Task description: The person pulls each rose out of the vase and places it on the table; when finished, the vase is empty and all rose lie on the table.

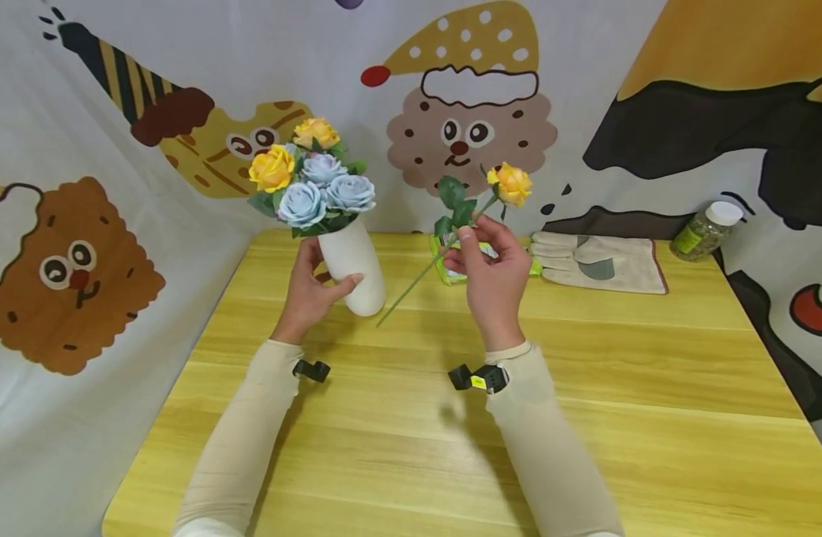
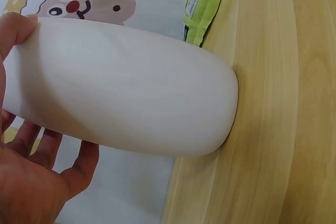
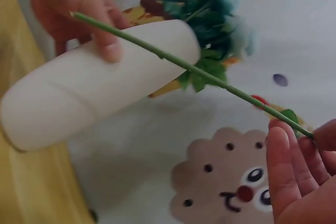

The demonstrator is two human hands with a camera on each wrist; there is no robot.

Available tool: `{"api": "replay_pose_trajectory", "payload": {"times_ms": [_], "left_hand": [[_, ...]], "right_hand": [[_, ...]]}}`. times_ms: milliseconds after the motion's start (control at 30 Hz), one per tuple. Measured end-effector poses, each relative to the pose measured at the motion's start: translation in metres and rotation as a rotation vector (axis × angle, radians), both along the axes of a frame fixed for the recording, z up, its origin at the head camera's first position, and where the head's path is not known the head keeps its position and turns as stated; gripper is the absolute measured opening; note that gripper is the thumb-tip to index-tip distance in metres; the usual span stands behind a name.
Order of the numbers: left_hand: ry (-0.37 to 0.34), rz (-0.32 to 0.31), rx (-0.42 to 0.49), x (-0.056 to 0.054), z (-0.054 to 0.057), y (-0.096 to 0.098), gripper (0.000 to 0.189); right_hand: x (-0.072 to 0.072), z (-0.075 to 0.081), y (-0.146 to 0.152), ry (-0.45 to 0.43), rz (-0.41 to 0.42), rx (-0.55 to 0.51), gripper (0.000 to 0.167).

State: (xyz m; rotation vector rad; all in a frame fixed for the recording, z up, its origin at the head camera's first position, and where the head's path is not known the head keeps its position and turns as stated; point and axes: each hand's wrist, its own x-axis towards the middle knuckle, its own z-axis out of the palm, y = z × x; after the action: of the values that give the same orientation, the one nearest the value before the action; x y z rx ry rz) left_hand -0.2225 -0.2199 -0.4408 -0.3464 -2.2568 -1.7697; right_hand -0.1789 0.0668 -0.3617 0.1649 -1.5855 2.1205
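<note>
A white vase [image 1: 354,262] stands on the table, holding pale blue roses [image 1: 324,191] and two yellow roses [image 1: 273,168] with green leaves. My left hand [image 1: 312,287] grips it around the side, thumb across the front; the left wrist view shows the vase's smooth body [image 2: 131,87] and its base at the wood. My right hand [image 1: 497,272] pinches the green stem [image 3: 157,53] of a single yellow rose [image 1: 510,184] between thumb and fingers. That rose's bloom points up and right, and its bare stem end slants down toward the vase's lower right side.
Behind the right hand lies a green-edged packet [image 1: 451,274]. White work gloves [image 1: 599,261] lie beside it along the back edge, and a clear jar with a white lid [image 1: 706,231] stands at the back right corner. A cartoon-printed cloth [image 1: 357,45] hangs behind the wooden table [image 1: 411,447].
</note>
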Motion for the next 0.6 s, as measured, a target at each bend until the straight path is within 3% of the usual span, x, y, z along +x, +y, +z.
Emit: {"api": "replay_pose_trajectory", "payload": {"times_ms": [300, 467, 600], "left_hand": [[-0.019, -0.008, 0.004, -0.002, -0.002, -0.002, 0.084], [-0.011, -0.011, -0.002, -0.001, -0.001, -0.001, 0.083], [0.005, -0.008, 0.0, 0.0, -0.002, -0.002, 0.079]], "right_hand": [[0.002, -0.036, -0.009, -0.273, 0.198, 0.072, 0.032], [0.001, -0.058, -0.014, -0.427, 0.243, 0.171, 0.031], [-0.002, -0.075, -0.021, -0.487, 0.299, 0.255, 0.031]]}}
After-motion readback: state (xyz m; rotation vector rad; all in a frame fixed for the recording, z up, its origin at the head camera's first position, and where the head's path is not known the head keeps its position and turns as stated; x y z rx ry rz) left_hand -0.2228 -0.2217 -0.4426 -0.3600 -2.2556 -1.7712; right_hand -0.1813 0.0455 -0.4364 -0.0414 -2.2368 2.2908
